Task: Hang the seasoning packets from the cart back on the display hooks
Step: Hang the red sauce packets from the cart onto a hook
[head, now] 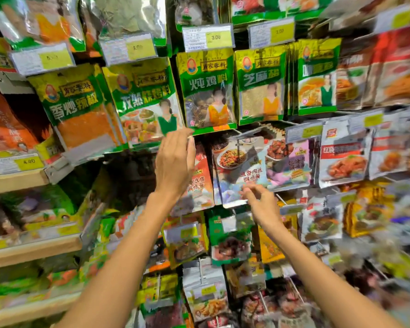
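Note:
A pale seasoning packet (pixel 240 171) showing a noodle dish hangs in the middle row of the display, with a dark hook (pixel 238 144) at its top edge. My right hand (pixel 258 200) pinches this packet's bottom edge between thumb and fingers. My left hand (pixel 175 162) is raised beside it, back towards me and fingers straight up. Its fingertips reach the top of an orange-red packet (pixel 200 183) that hangs just left of the pale one and is partly hidden by the hand. The cart is out of view.
Green and yellow spice packets (pixel 207 88) hang in the row above, under price tags (pixel 208 37). More sauce packets (pixel 343 157) fill hooks to the right and below. Wooden shelves (pixel 17 181) with bagged goods stand at the left.

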`<state>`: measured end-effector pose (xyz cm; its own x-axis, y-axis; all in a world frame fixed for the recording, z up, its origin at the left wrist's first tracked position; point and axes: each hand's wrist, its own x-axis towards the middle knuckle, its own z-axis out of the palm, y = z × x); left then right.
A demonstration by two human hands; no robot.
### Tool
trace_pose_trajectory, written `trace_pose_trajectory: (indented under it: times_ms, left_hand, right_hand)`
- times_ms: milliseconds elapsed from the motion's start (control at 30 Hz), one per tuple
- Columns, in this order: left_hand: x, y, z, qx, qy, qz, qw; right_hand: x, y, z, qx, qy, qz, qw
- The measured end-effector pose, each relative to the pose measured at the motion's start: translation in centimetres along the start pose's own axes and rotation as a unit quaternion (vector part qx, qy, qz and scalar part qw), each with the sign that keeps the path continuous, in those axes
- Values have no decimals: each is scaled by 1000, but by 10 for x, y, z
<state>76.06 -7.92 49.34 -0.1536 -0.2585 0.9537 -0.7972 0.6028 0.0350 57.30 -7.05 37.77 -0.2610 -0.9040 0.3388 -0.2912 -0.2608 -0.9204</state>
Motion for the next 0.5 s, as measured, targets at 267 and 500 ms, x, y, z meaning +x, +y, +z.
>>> trace_pose_trajectory:
  times_ms: [267,500]
  left_hand:
    - [-158,150,100,-274,-245,-306,878]
    - [-240,304,169,-364,-438,-378,730]
  right_hand:
    - [-93,106,-157,5,125,143,982]
    - [-200,190,-299,-28,246,253,935]
